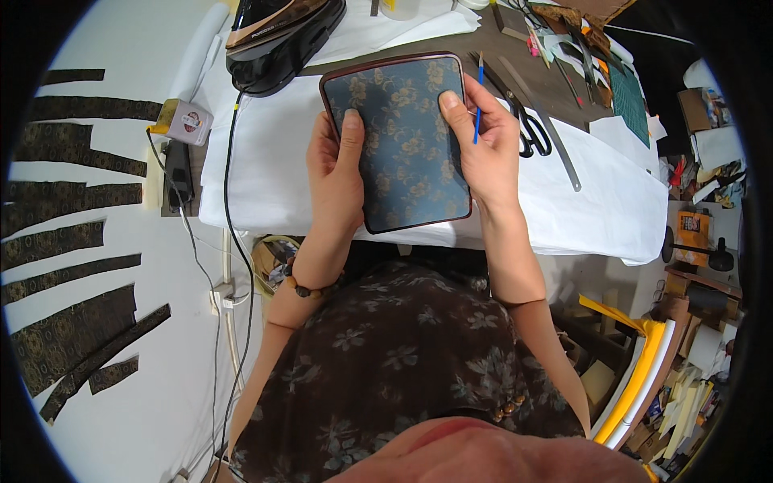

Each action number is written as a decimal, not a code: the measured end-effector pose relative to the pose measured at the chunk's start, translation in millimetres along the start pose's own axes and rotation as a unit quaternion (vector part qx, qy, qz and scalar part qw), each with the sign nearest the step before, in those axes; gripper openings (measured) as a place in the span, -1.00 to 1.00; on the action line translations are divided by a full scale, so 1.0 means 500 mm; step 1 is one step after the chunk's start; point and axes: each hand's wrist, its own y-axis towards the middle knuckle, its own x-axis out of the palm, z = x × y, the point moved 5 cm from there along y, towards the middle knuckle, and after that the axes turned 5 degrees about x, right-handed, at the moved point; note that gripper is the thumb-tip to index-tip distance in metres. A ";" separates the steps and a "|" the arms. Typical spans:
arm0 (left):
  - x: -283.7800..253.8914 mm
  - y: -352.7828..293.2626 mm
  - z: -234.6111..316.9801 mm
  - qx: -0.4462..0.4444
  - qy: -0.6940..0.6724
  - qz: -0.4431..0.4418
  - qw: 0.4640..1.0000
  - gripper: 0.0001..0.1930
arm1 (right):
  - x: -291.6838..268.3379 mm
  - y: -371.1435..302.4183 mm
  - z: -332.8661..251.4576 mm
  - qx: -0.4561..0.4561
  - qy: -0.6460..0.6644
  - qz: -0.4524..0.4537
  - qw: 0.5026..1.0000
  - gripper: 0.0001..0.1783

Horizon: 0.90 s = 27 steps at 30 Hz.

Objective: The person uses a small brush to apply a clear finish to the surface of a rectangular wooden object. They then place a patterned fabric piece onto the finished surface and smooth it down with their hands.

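Both hands hold up a flat rectangular panel (403, 153) with rounded corners, a blue-grey floral face and a dark brown rim. My left hand (338, 153) grips its left edge, thumb on the face and fingers behind. On the right edge, my right hand (491, 141) is closed the same way. A slim blue stick (479, 105) with a pointed end, a brush or a pencil, crosses the right hand's fingers beside the thumb. Black-handled scissors (531, 133) and a metal ruler (555, 145) lie on the table just right of that hand. The panel's back is hidden.
White sheeting (596, 209) covers the table. A black iron (274, 48) stands at the back left, its cord running down. Small tools and a green cutting mat (628, 101) lie at the back right. Dark patterned strips (72, 197) hang on the left; cluttered shelves (684, 394) stand right.
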 end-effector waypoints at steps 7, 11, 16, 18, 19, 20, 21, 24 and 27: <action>-0.003 0.002 -0.002 -0.019 0.003 0.023 1.000 -0.70 | -0.009 0.011 0.003 -0.005 -0.066 -0.013 0.998 -0.54; -0.017 0.014 0.006 0.009 -0.068 0.103 0.992 -0.64 | -0.025 0.014 0.013 0.041 -0.005 -0.058 0.997 -0.42; -0.025 0.000 -0.023 0.013 -0.149 0.140 0.979 -0.46 | -0.002 -0.033 0.030 -0.016 0.034 0.033 0.999 -0.32; -0.010 -0.007 -0.019 0.027 -0.160 0.151 0.975 -0.48 | -0.007 -0.031 0.031 0.027 0.098 0.023 0.995 -0.43; -0.005 -0.010 -0.014 0.034 -0.165 0.157 0.973 -0.48 | -0.007 -0.029 0.031 0.020 0.123 0.013 0.992 -0.44; -0.007 -0.009 -0.012 0.041 -0.180 0.136 0.973 -0.49 | -0.007 -0.027 0.032 0.013 0.148 0.003 0.989 -0.46; -0.018 -0.005 -0.012 0.049 -0.193 0.114 0.973 -0.50 | -0.010 -0.022 0.033 0.004 0.175 -0.007 0.985 -0.48; -0.056 0.009 0.004 0.045 -0.220 -0.021 0.974 -0.52 | -0.035 0.008 0.005 0.006 0.142 -0.032 0.989 -0.48; -0.105 0.036 0.011 0.003 -0.205 -0.142 0.968 -0.53 | -0.051 0.030 -0.011 0.008 0.108 -0.041 0.993 -0.43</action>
